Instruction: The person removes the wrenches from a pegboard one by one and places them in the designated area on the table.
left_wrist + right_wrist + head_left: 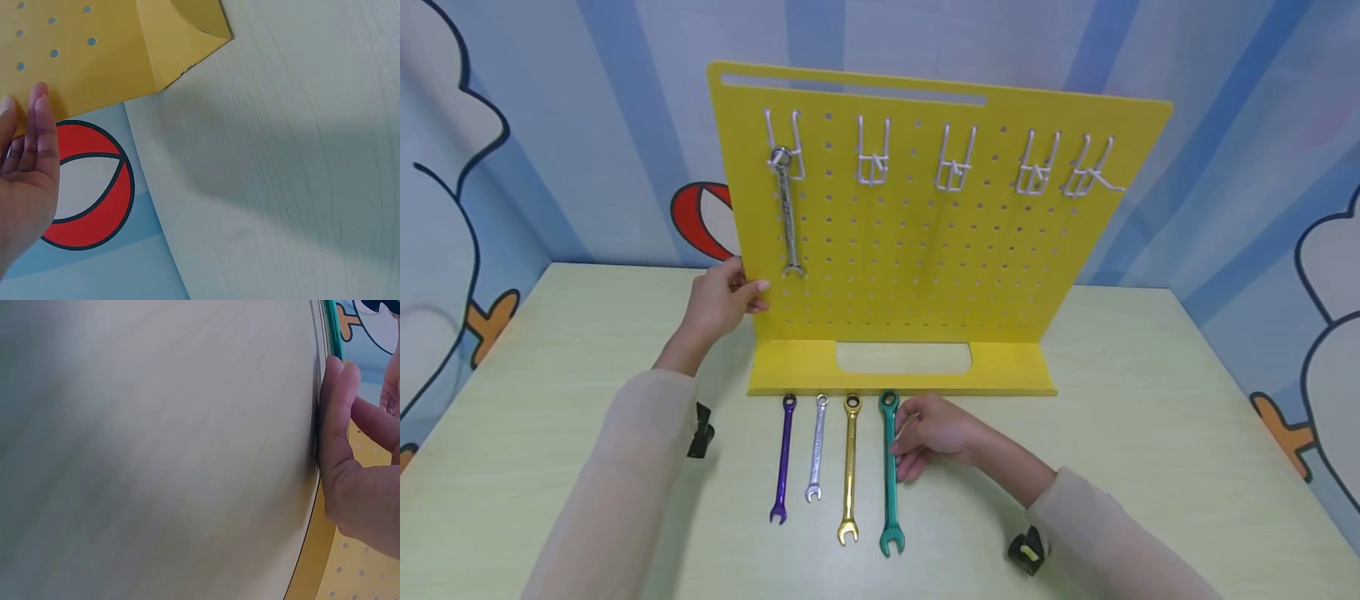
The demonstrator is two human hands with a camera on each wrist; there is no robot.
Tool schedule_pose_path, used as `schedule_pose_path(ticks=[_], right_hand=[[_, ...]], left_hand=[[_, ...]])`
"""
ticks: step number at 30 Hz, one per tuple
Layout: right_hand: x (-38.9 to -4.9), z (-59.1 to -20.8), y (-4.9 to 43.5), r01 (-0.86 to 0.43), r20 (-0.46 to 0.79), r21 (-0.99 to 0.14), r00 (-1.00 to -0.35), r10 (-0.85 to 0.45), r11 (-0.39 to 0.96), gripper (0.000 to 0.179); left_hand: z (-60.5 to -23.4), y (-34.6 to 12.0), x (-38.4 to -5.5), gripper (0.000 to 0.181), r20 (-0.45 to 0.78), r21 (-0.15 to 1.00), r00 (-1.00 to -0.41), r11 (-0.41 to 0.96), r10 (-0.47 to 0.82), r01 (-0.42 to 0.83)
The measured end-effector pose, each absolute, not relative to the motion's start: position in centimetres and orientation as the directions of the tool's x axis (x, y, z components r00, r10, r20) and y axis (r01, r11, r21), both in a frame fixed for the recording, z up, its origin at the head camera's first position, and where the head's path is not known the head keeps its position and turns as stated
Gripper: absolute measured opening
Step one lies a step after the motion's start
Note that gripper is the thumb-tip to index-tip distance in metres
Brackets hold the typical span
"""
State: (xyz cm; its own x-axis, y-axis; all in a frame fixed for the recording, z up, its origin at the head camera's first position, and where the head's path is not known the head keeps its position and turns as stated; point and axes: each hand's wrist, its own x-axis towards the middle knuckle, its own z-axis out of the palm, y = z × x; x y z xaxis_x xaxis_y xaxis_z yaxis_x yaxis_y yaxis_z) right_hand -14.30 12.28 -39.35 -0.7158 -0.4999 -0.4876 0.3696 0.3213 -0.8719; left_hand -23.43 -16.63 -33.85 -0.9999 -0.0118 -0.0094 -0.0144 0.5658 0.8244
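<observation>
My left hand (721, 298) holds the left edge of a yellow pegboard (895, 275), its thumb on the front face; the left wrist view shows this hand (31, 169) at the board's edge. Beside the green wrench (891, 475) on the table is my right hand (936, 437), fingers bent loosely, thumb tip at the shank. In the right wrist view the fingertips of this hand (350, 456) are close to the green wrench (332, 328). Left of it lie a gold wrench (850, 467), a small silver wrench (817, 450) and a purple wrench (784, 458).
A larger silver wrench (787, 212) hangs from the leftmost white hook (797, 142). More white hooks (874, 158) run along the board's upper part. The board's base (1015, 367) stands on the pale wooden table (1150, 417), with a cartoon-printed backdrop (625, 125) behind it.
</observation>
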Motion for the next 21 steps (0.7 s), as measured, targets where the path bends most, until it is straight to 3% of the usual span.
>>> schedule_pose_path(ticks=[21], right_hand=[[-14.01, -39.09, 12.24, 0.340, -0.479, -0.871, -0.751, -0.455, 0.355, 0.016]], left_hand=[[-33.77, -16.65, -23.50, 0.033, -0.023, 0.834, -1.000, 0.550, -0.015, -0.027]])
